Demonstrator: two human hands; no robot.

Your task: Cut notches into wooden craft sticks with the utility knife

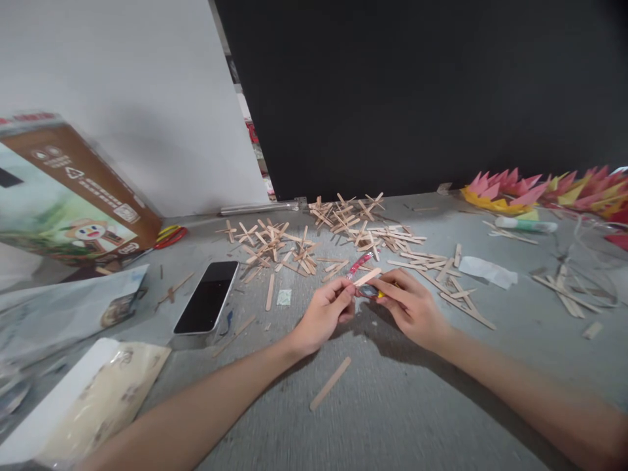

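On the grey felt-covered table (392, 405) in front of me, against a black back panel (417, 91), the biggest thing is the brown printed cardboard box (69, 196) leaning at my far left, then the black smartphone (207, 296) lying face up, then the row of pink and yellow folded paper flowers (540, 190) at the far right. Beyond my hands lies a wide scatter of glued wooden stick crosses (314, 242), and one loose flat wooden stick (330, 383) lies nearer to me, between my forearms. My left hand (324, 314) pinches one end of a pale flat wooden craft stick (367, 277) between thumb and fingers, closed narrowly on it. My right hand (412, 304) is curled shut around a small glue tube with a red and yellow label (369, 290), which sits just under the stick, between both hands and touching my fingertips. I judge that too hard a squeeze would flood the stick and stick my fingers to it, and a loose pinch would let the stick twist. The tube's nozzle is too blurred for me to make out.
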